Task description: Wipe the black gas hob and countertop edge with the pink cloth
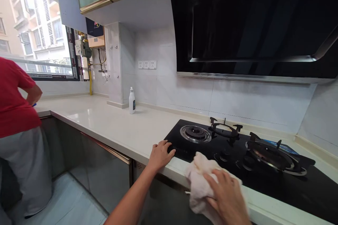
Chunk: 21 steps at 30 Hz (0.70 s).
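Note:
My left hand (160,154) lies flat with fingers spread on the front edge of the pale counter (111,123), fingertips touching the corner of the black glass gas hob (264,179). My right hand (228,198) presses a crumpled cream cloth (199,175) against the hob's front edge, fingers curled over the cloth. The left burner (195,133) is bare. A loose pan support (224,130) sits just behind and to the right of it. The right burner (274,156) carries its own support.
A white bottle (132,101) stands on the counter by a wall corner. A black range hood (253,24) hangs above the hob. Another person in a red shirt (16,102) stands at the far left by the window. Grey cabinet doors (105,168) run below the counter.

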{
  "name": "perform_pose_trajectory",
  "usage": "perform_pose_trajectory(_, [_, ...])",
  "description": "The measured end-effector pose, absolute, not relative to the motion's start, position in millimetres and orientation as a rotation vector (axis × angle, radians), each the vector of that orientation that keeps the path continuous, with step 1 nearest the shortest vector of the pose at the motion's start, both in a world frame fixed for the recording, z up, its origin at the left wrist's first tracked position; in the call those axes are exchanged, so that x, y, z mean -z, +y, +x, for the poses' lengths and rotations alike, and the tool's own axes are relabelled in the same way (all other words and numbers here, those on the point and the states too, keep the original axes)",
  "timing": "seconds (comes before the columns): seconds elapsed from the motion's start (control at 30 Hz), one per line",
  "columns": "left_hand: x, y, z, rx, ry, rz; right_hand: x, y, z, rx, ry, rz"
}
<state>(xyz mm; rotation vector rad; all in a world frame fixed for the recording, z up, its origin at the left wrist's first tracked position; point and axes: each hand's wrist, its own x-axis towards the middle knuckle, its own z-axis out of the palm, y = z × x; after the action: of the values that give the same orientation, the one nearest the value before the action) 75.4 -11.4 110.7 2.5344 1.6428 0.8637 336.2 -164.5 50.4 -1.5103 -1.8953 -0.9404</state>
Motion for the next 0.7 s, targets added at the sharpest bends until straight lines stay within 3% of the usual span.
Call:
perform_pose_trajectory(0.17, [-111.4, -9.4, 72.0, -0.874, 1.639, 2.544, -47.6, -127.2, 259.8, 0.912, -1.827, -1.52])
perform_pose_trajectory(0.33, [-111.4, -8.8, 67.9, -0.88, 1.629, 2.535, -46.2, -132.5, 257.0, 0.875, -1.8, -1.504])
perform_pose_trajectory(0.5, [-108.1, -6.8, 66.1, -0.923, 1.631, 2.537, -41.3, -153.4, 304.2, 0.85, -1.794, -1.542])
perform_pose_trajectory(0.7, [-109.5, -7.7, 66.3, -0.911, 1.629, 2.53, -2.6, -203.1, 428.6, 0.972, -1.754, -1.734])
